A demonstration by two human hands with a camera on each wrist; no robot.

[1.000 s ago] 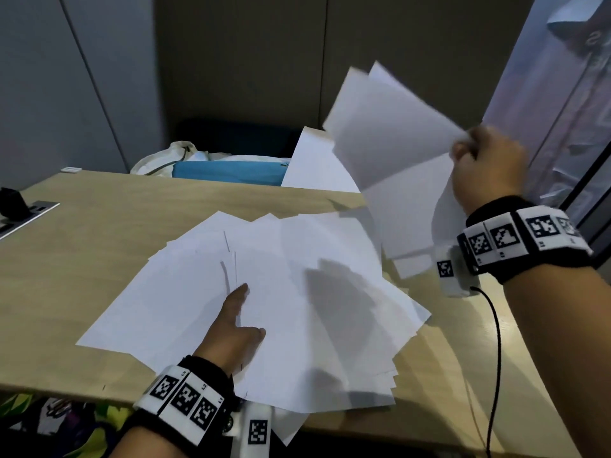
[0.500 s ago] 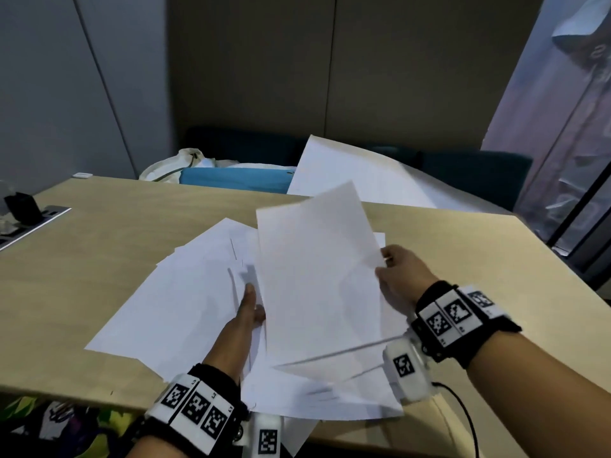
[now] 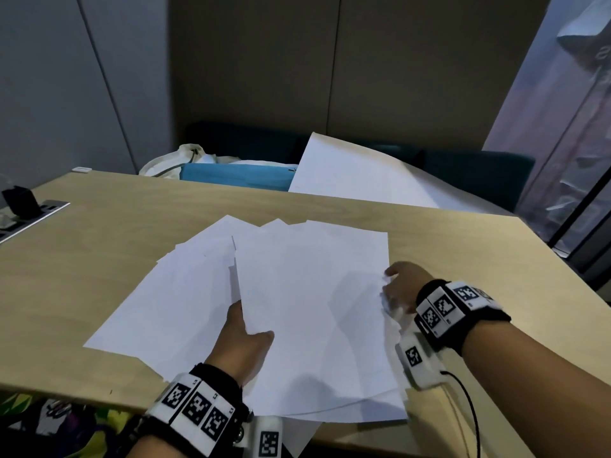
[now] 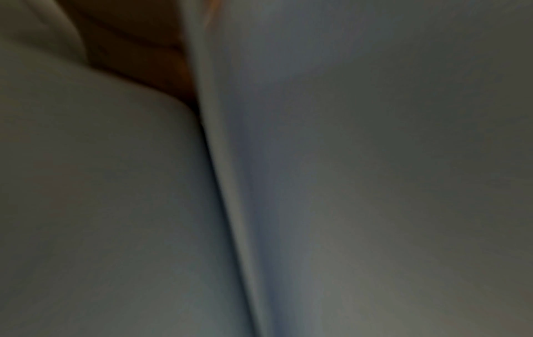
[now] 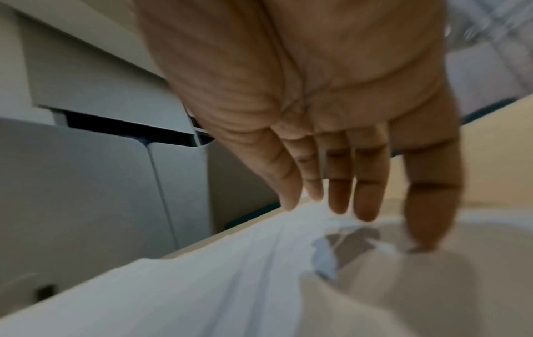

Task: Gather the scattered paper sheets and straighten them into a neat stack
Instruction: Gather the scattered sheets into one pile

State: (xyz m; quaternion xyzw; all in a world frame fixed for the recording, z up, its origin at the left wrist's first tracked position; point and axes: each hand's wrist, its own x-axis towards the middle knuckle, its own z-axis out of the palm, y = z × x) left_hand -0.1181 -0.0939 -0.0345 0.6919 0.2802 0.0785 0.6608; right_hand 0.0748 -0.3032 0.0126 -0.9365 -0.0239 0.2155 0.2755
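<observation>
Head view: paper sheets lie fanned and overlapping on the worktop, near edge overhanging. Left hand lies among them, fingers tucked under the upper sheets, thumb on top; how the fingers lie cannot be told. Right hand at the sheets' right edge, fingers not visible here. Right wrist view adds: fingers straight, tips at the paper edge, gripping nothing. Left wrist view: dark, blurred, only paper surfaces close up. Sheet count unclear.
</observation>
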